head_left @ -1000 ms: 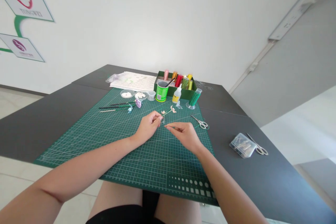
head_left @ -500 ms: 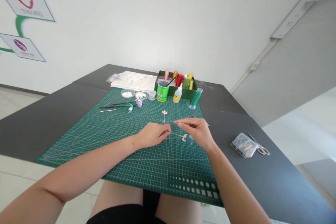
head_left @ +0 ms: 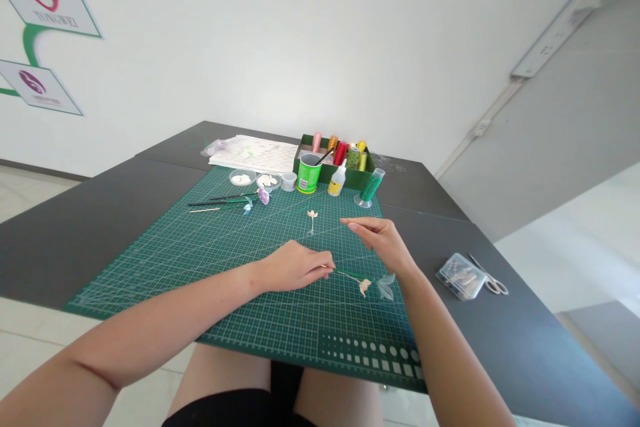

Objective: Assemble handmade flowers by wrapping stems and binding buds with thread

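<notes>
My left hand [head_left: 300, 267] is closed in a pinch around the thin stems of artificial flowers, low over the green cutting mat [head_left: 240, 300]. To the right of its fingertips point a cream flower [head_left: 365, 287] and a pale blue flower [head_left: 386, 287] on a green stem. My right hand [head_left: 377, 237] is raised above them, thumb and fingers pressed together. Whatever it pinches, perhaps a fine thread, is too thin to make out. Beyond my hands, a small pinkish flower [head_left: 313, 215] on a pale stem lies on the mat.
At the back stand a green can [head_left: 309, 177], a glue bottle [head_left: 337, 180], a tube of green beads [head_left: 371, 188] and a box [head_left: 360, 177] of thread spools. Small dishes [head_left: 243, 178] and finished flowers [head_left: 263, 196] lie left. A clear case [head_left: 461, 277] and scissors [head_left: 496, 285] are right.
My left hand has come nearer and to the right with the flowers, whose blooms show more fully. My right hand has moved slightly up and right, farther from the left.
</notes>
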### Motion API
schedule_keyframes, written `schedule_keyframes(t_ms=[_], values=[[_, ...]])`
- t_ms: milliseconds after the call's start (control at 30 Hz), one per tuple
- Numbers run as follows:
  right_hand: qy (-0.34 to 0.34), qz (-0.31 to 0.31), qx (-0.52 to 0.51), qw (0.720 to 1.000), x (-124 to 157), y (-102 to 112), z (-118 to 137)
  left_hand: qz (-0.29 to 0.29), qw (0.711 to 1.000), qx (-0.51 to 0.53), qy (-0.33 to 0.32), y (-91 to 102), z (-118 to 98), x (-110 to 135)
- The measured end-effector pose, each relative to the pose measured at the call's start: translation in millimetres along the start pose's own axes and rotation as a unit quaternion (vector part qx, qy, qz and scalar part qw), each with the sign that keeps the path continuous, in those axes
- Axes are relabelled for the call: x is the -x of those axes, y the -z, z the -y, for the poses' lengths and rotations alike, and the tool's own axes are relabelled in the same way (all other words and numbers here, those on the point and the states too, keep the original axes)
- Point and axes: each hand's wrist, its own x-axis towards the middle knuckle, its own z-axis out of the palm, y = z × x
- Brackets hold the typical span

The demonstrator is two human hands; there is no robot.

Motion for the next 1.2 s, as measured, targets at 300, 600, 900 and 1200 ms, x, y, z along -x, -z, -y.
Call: schedule_keyframes(t_ms=[300, 600, 900, 1200], values=[[0.002, 0.107, 0.046, 0.993, -12.8, -3.3, -32.3, -0.067, 0.997, 0.035, 0.027, 0.8, 0.8, 1.8], [-0.029, 0.212, 0.085, 0.973, -5.8, -4.7, -30.5, -0.214, 0.960, 0.072, 0.163, -1.5, 12.3, -2.7], [-0.072, 0.205, 0.040, 0.975, -5.2, -2.5, -21.8, -0.264, 0.877, 0.331, 0.227, -5.5, 34.3, -11.0], [-0.131, -0.209, 0.093, 0.965, -18.6, 31.9, -50.5, -0.322, 0.816, 0.411, 0.247, 8.8, 43.0, -12.8]])
